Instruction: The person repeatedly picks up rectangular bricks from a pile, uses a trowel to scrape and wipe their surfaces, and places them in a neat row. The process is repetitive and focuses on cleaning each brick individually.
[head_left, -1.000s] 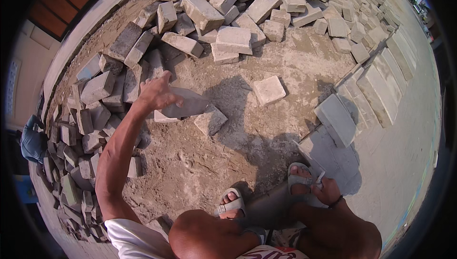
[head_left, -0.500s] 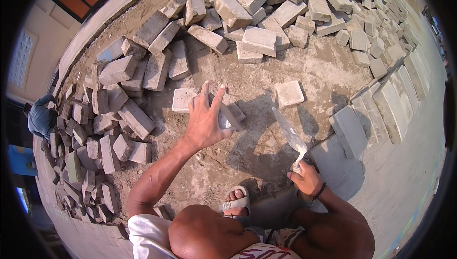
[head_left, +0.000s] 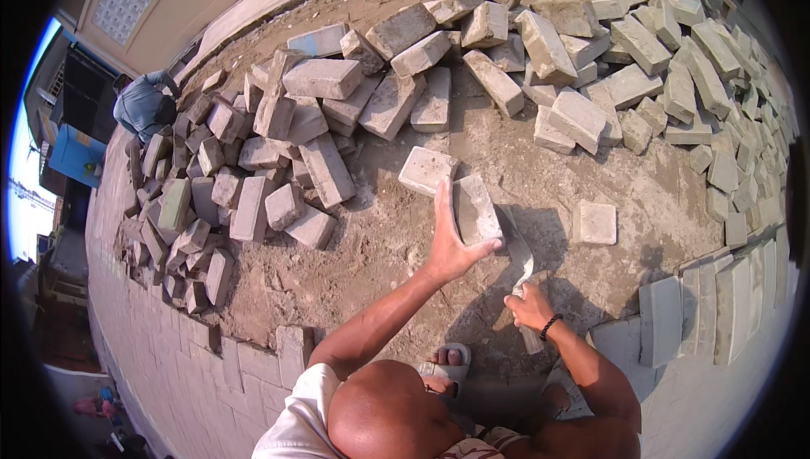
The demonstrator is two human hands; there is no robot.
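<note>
My left hand (head_left: 451,250) grips a grey concrete paving block (head_left: 478,210) in front of me, its thumb along the near edge and its fingers on the left side. In my right hand (head_left: 531,307) is the handle of a trowel (head_left: 522,258); the blade points away from me, close by the block's right side. Whether the blade touches the block I cannot tell. Just beyond my left fingers a second paving block (head_left: 428,170) lies on the sandy ground. To the right, a squarish block (head_left: 597,223) lies apart from the others.
Loose blocks are heaped at the left (head_left: 251,208) and far right (head_left: 629,88). Laid paving (head_left: 194,375) borders the dirt at the lower left. A row of blocks (head_left: 662,321) stands at the right. A person in blue (head_left: 145,105) bends over beyond the left heap.
My left hand has closed on the block and tilted it up. My right hand has brought the trowel over beside it. The whole view has swung to the left.
</note>
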